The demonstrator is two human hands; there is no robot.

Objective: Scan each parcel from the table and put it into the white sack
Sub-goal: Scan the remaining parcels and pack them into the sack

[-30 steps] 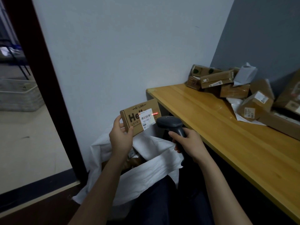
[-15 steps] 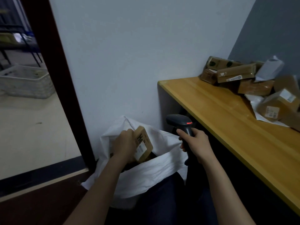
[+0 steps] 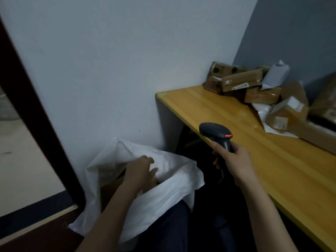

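Over the sack mouth, your left hand hangs loose-fingered, empty; right hand grips the scanner. Drop looks done. Next, reach to the parcels piled at the far end of the desk, grab one.

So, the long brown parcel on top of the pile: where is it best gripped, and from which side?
Probably across its narrow width near the middle, from above. The long parcel lies topmost and roughly flat, with its upper face free; a white pouch crowds its right end.
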